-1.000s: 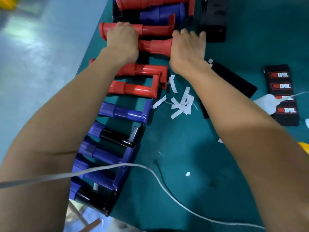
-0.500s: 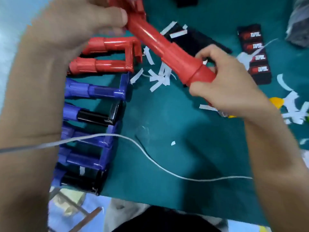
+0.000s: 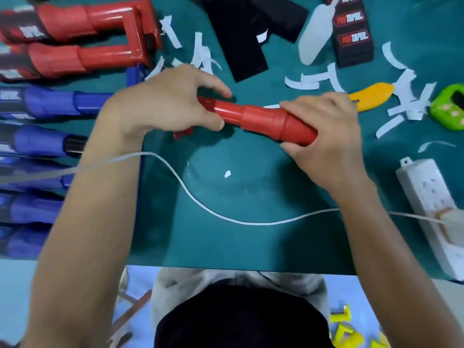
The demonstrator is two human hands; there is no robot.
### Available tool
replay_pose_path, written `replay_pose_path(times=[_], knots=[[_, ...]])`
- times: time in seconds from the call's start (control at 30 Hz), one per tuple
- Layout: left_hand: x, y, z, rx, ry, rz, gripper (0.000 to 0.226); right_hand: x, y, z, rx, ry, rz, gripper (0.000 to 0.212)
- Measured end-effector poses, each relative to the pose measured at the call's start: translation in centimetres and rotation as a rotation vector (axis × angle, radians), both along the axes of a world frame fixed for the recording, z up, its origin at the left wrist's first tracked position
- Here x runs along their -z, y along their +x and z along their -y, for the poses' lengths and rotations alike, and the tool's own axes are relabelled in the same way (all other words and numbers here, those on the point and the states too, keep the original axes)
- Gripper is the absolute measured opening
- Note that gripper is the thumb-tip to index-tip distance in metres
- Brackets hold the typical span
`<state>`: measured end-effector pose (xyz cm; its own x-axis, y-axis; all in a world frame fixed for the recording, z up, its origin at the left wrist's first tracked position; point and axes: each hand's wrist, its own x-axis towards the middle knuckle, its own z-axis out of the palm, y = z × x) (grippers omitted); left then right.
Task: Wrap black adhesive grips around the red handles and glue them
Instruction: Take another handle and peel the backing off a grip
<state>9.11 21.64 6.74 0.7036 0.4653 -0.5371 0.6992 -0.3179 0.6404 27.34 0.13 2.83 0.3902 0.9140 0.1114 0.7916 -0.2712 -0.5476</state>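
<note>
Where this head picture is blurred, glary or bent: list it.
Head view: motion blur smears the blue handles at the left edge; glare streaks the stacked red handles; wide-angle distortion skews the power strip; the held red handle looks fairly sharp.

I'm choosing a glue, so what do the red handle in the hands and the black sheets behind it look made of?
The red handle: probably moulded plastic, smooth, slightly glossy, with soft highlights and crisp stepped collars. The black sheets: matte, no shine, flat and thin; likely rubbery or fabric-like grip material, unclear which.
</note>
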Motion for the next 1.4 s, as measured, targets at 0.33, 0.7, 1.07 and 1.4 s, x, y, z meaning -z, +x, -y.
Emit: replay_pose_path(times=[0.33,0.7,1.07,1.4], knots=[[3.1,-0.5,2.1,-0.149,0.026,0.134,0.045,-1.0,7.0,2.0,0.135,-0.171,-0.11,0.055],[5.4,-2.3,1.9,-0.449,0.05,0.42,0.04,-0.8,4.8,2.3,0.488,-0.276,0.25,0.033],[3.6,-1.3,2.2,-0.268,0.218,0.523,0.043,0.0,1.4,-1.9,0.149,-0.012,-0.236,0.06],[2.5,3.9,2.6,-0.378,-0.115,0.882,0.024,-3.3,10.4,-7.7,0.499,-0.2,-0.04,0.042]])
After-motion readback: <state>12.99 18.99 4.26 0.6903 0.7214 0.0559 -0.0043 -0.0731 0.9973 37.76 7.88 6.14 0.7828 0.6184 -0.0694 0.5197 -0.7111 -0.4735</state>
